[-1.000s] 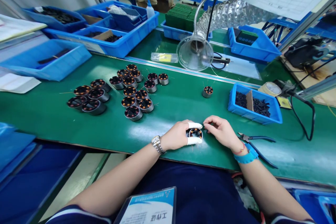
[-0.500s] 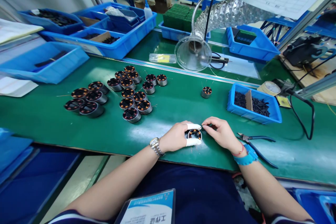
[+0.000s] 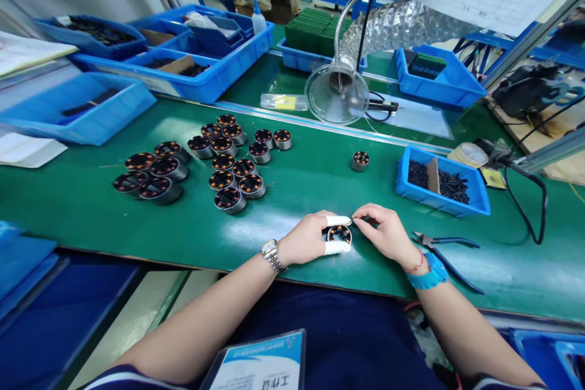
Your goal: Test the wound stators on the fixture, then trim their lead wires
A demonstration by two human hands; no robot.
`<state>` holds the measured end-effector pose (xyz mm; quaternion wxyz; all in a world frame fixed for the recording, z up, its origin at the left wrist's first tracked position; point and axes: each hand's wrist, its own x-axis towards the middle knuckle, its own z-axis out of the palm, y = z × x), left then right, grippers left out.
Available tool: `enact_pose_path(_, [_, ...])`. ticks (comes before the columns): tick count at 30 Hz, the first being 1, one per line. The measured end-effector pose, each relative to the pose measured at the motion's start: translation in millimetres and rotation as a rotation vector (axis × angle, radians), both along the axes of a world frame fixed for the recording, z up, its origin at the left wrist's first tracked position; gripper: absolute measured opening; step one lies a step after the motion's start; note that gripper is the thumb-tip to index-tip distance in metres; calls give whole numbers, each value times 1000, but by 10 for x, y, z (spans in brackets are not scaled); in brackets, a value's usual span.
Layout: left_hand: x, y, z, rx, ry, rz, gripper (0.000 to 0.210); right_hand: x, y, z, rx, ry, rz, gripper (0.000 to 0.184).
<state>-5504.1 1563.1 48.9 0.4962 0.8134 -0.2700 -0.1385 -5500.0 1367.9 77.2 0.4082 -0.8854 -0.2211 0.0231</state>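
Observation:
My left hand (image 3: 313,236), with white covers on its thumb and a finger, grips a round motor stator (image 3: 339,235) with copper windings and a metal rim. Thin wires stick out of its near side. My right hand (image 3: 381,228) is closed in a pinch at the stator's upper right edge, close to the left fingertip. A small dark piece seems to be between its fingertips, too small to name. Beyond the hands a single stator (image 3: 359,161) stands upright on the green bench. More stators (image 3: 229,200) are grouped to the left.
Right of my right hand lie cutting pliers (image 3: 450,256). Behind them a divided blue bin (image 3: 443,181) holds short black tubes. A clear fume funnel (image 3: 337,95) hangs over the bench's back. Blue trays (image 3: 183,82) stand at the back left, near a soldering iron (image 3: 384,103) further right.

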Motion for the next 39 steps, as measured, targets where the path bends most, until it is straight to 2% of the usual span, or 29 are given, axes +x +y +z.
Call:
enact_pose_path(9, [-4, -8, -6, -3, -10, -3, 51, -11, 12, -1, -29, -46, -2, 10])
enact_pose_path(11, [-1, -7, -3, -7, -17, -5, 51, -26, 27, -55, -99, -140, 13, 11])
enact_pose_path(14, [3, -7, 3, -14, -22, -22, 47, -56, 42, -146, -288, -354, 37, 14])
enact_pose_path(16, [1, -10, 10, -11, -6, -12, 47, -69, 34, -159, -322, -381, 44, 16])
enact_pose_path(18, [-6, -14, 19, -13, 31, 25, 53, -68, 8, -117, -200, -213, 24, 14])
enact_pose_path(21, [-19, -20, 34, -29, 78, 57, 63, -39, -34, -15, 53, 250, -15, 23])
enact_pose_path(24, [-23, -23, 42, -41, 80, 54, 65, 0, -40, 23, 156, 525, -15, 30])
enact_pose_path(32, [-38, -5, 55, -26, 75, 62, 63, 35, 57, -71, 223, 581, -113, 24])
enact_pose_path(36, [-180, -53, 67, 94, -26, 180, 70, 23, 104, -88, 172, 533, -140, 24])
enact_pose_path(39, [-283, -96, 49, 193, -148, 261, 58, -1, 121, -88, 165, 552, -176, 26])
